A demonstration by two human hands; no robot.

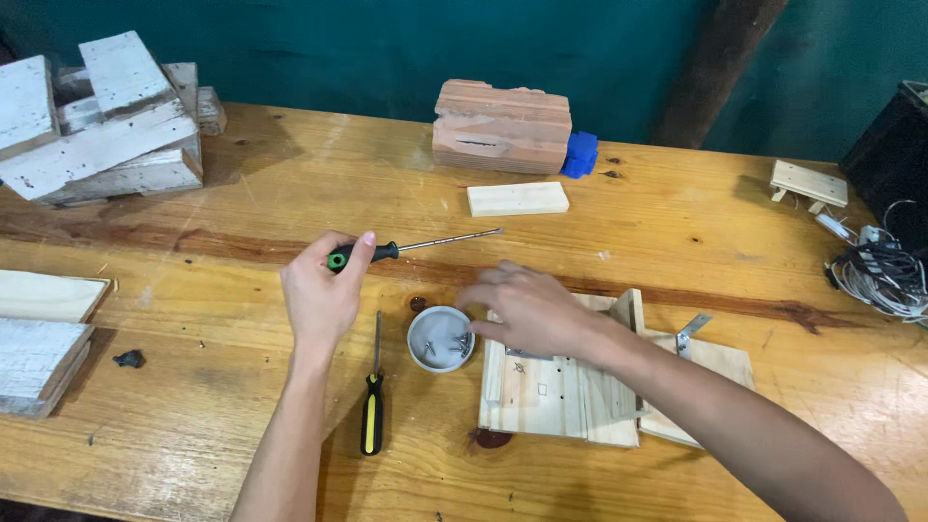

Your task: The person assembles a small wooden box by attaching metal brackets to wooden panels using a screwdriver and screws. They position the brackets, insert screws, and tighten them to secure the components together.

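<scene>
Reaching over the small white dish of screws (441,338), the right hand (527,311) hovers with fingers loosely spread, grasping nothing; a careless knock could tip it and scatter screws across the bench (677,213). At nine o'clock of the dish, the left hand (321,295) is clenched around the green-handled screwdriver (406,248), shaft pointing toward three o'clock.

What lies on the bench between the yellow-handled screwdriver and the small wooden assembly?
In the head view, a white dish of screws sits between the yellow-handled screwdriver and the wooden assembly, with the right hand reaching over its edge.
</scene>
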